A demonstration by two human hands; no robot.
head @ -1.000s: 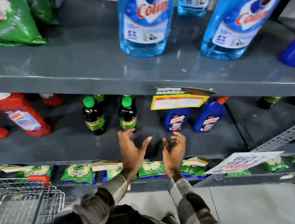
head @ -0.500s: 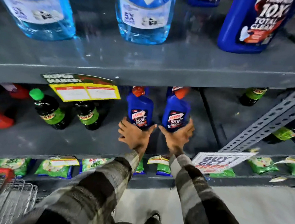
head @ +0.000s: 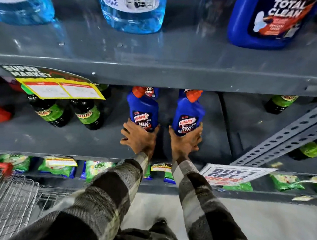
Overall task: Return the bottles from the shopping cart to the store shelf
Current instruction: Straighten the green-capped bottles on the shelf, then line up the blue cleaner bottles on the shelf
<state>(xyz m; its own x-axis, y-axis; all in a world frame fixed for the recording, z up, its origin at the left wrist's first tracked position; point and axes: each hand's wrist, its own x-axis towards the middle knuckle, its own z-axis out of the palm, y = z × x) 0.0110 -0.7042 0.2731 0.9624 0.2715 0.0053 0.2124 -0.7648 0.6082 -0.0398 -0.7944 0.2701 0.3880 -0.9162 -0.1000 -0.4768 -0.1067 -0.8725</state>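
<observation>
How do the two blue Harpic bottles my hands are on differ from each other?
The left Harpic bottle leans left; the right Harpic bottle stands closer to upright. The left bottle has another like it close behind; none shows behind the right one. The left hand cups its bottle's base from the front, while the right hand wraps further around its bottle. Both are blue with orange caps, on the middle shelf.

Grey metal shelving (head: 179, 71), perforated upright (head: 298, 132), pale floor (head: 260, 226)
</observation>
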